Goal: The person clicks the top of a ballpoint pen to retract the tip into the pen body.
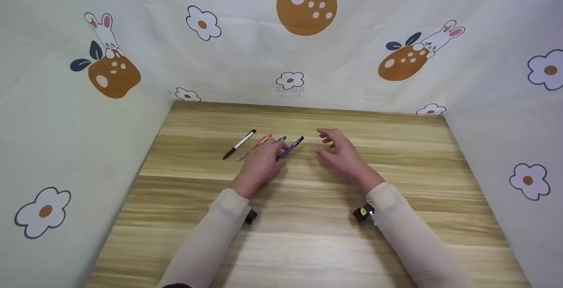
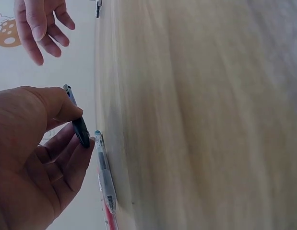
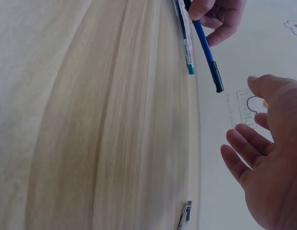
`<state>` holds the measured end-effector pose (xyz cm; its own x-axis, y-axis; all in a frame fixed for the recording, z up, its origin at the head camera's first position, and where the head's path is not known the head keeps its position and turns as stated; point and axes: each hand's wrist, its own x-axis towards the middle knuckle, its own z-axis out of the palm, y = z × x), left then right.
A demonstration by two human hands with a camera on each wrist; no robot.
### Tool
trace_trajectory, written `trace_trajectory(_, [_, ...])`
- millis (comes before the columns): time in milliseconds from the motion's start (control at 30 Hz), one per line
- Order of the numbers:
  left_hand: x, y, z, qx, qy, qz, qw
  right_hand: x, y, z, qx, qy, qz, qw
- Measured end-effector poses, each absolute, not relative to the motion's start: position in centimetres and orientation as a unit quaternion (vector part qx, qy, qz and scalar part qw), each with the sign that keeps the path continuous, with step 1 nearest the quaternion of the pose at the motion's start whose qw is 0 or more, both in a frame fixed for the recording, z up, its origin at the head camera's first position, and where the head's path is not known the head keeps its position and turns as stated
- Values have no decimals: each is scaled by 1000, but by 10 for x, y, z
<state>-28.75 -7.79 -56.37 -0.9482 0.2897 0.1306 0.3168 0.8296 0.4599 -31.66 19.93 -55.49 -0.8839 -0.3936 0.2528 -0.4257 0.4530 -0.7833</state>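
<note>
A dark blue-purple pen (image 1: 292, 146) is pinched between the thumb and fingers of my left hand (image 1: 261, 162), tilted above the tabletop. Beneath that hand lies a clear-barrelled pen with a teal-blue end (image 2: 106, 175); the head view has it mostly hidden. Left of it is an orange-red pen (image 1: 264, 139), partly covered by the same hand. Farther left a white pen with dark ends (image 1: 239, 144) lies slanted. Opposite the pinched pen, my right hand (image 1: 345, 156) hovers with loosely bent, parted fingers and holds nothing.
Another pen (image 3: 185, 215) lies on the table near my right hand, seen only at its end in the right wrist view. The wood-grain table (image 1: 303, 235) meets patterned cloth walls (image 1: 246, 59) at the back and both sides.
</note>
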Motion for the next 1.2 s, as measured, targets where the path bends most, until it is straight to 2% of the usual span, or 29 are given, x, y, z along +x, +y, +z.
trace_trajectory(700, [-294, -79, -569, -152, -972, -175, 29, -315, 193, -557, 265, -857, 443, 18])
trace_trajectory(1200, [-299, -84, -568, -146, -965, -218, -20, -311, 196, -555, 261, -855, 449, 3])
